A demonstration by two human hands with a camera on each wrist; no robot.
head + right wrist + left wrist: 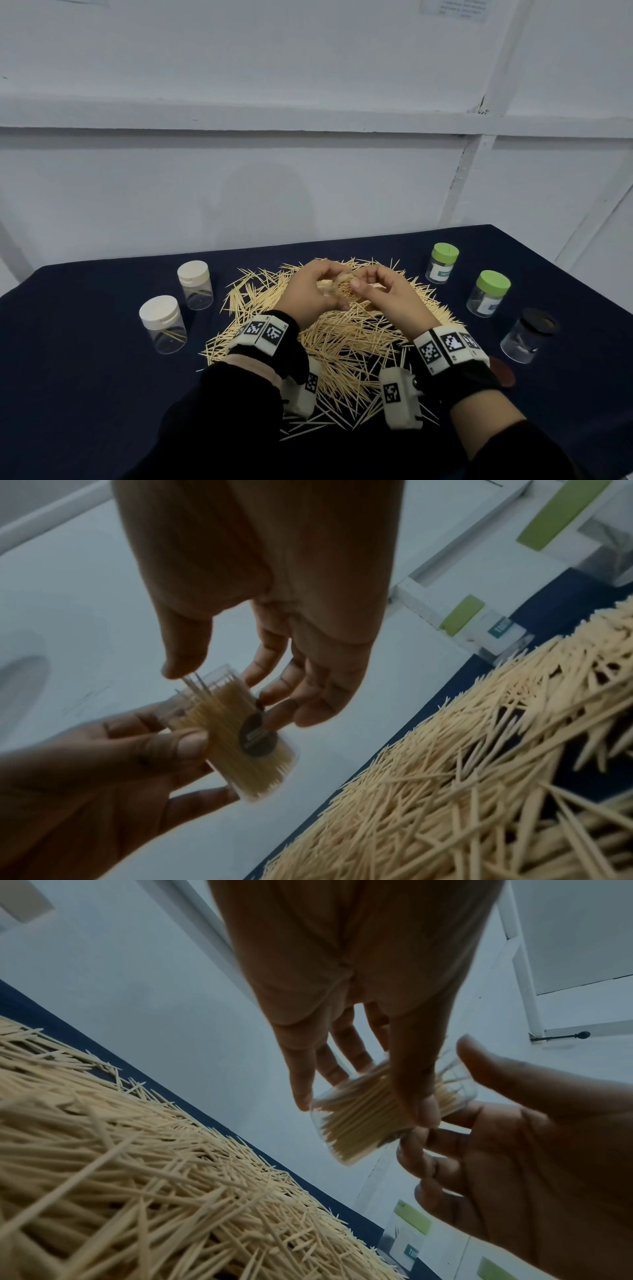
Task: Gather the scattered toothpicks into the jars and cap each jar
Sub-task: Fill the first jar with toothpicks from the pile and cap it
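Note:
A big heap of toothpicks (342,346) lies in the middle of the dark blue cloth. Above it my left hand (308,287) grips a small clear jar (337,286) packed with toothpicks and without a cap. In the left wrist view its fingers and thumb wrap the jar (363,1123). My right hand (373,284) is at the jar's open end. In the right wrist view its thumb (181,656) touches the protruding toothpick tips and its relaxed fingers (291,696) rest against the jar (240,737), which bears a dark round label.
Two white-capped jars (193,284) (162,323) stand at the left. Two green-capped jars (442,263) (488,293) and a black-capped jar (527,335) stand at the right. A brown disc (501,375) lies by my right wrist. A white wall rises behind the table.

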